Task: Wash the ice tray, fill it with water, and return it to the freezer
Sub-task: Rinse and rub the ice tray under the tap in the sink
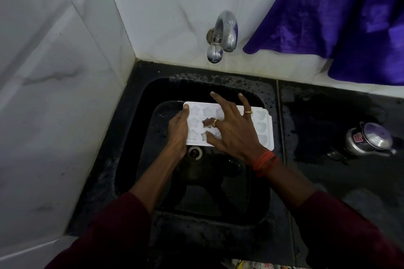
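Note:
A white ice tray (pixel 265 126) with star and heart shaped cells lies flat over the black sink (pixel 150 98). My left hand (pixel 178 131) grips the tray's left end, thumb on its top corner. My right hand (pixel 232 129) rests on top of the tray with fingers spread, thumb and fingertips pressing into the cells near the middle; it wears two rings and an orange thread at the wrist. A chrome tap (pixel 224 35) juts from the tiled wall above the sink. No water runs from it.
The sink drain (pixel 194 153) shows just below the tray. White tiled walls stand at the left and behind. A wet black counter (pixel 328 120) runs to the right, with a steel pressure cooker (pixel 369 140) on it. A purple cloth (pixel 341 17) hangs at the upper right.

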Demonstrator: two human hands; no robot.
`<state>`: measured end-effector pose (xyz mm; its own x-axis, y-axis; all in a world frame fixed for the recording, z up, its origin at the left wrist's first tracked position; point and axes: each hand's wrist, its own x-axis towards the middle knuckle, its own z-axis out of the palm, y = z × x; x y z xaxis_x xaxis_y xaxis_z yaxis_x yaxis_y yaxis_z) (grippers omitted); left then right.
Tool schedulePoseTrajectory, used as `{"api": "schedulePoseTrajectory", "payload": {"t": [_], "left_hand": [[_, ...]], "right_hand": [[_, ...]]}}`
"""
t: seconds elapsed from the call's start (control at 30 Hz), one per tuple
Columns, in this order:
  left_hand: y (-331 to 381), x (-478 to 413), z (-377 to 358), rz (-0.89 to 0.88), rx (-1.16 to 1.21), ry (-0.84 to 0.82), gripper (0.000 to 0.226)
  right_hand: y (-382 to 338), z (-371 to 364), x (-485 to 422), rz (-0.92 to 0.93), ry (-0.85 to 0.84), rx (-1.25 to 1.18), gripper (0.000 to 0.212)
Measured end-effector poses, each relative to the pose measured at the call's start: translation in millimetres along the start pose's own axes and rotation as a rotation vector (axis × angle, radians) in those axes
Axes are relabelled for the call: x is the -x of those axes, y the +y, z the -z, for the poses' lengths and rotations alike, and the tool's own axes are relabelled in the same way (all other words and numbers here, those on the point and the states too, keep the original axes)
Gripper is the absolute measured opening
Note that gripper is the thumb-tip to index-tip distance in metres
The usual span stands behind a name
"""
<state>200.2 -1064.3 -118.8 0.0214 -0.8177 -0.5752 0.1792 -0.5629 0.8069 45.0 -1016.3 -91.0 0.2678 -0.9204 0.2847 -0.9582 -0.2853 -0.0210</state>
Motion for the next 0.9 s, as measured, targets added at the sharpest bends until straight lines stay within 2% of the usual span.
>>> {"api": "schedulePoseTrajectory", "payload": {"t": [0.13, 0.43, 0.6, 0.73, 0.9], "left_hand": [[1.9, -1.9, 0.5, -0.016, 0.008, -0.002, 0.031], [6.6, -0.5, -1.8, -0.009, 0.015, -0.012, 0.030], [5.9, 0.0, -0.7, 0.007, 0.029, -0.014, 0.030], [7.2, 0.3, 1.0, 0.004, 0.025, -0.011, 0.031], [6.1, 0.2, 0.0, 0.008, 0.032, -0.014, 0.031]], "right_hand": [[0.3, 3.8, -0.4, -0.007, 0.000, 0.076, 0.038], [-15.2, -2.5, 15.2, 0.016, 0.218, 0.003, 0.019], [-18.6, -4.9, 25.5, 0.061, 0.139, -0.042, 0.027], [-13.9, -3.7, 28.4, 0.052, 0.010, 0.067, 0.038], [-14.4, -4.6, 26.2, 0.054, 0.043, 0.104, 0.032]]}}
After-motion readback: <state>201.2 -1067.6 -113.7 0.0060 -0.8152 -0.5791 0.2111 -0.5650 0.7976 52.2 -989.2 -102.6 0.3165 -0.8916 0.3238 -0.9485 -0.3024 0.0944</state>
